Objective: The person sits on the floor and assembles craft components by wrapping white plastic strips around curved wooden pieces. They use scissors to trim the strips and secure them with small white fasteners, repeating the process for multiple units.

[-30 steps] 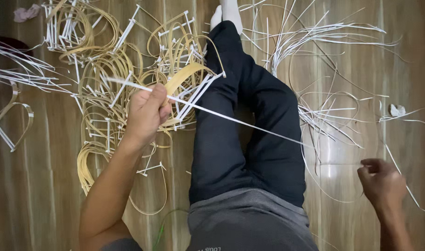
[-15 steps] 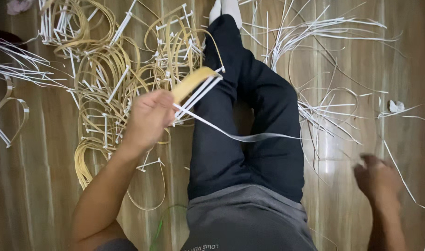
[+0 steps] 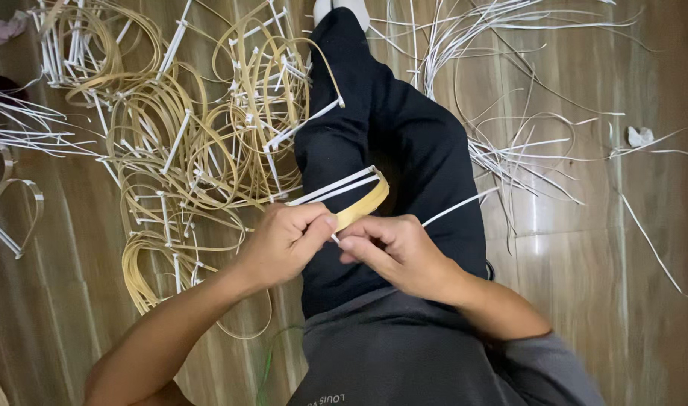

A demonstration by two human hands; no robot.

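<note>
The right hand (image 3: 399, 254), which hung well out to the side a moment ago, has come in to meet the left hand (image 3: 287, 240) over the lap, and the long white strip that stretched across the legs has been drawn up short. Both hands are closed in a pinch: the left thumb and fingers grip the near end of a flat, pale-yellow bamboo strip bent into a loop (image 3: 363, 207), and the right fingertips press against the same end, touching the left thumb. Two thin white plastic strips (image 3: 335, 188) run along the loop's upper edge, and another white strip (image 3: 460, 205) trails from the right hand across the thigh. All this sits above the person's black trousers (image 3: 393, 143). On the brown wooden floor (image 3: 584, 286), a tangled heap of yellow loops bound with white strips (image 3: 186, 143) lies to the left; loose white strips (image 3: 509, 150) scatter to the right.
</note>
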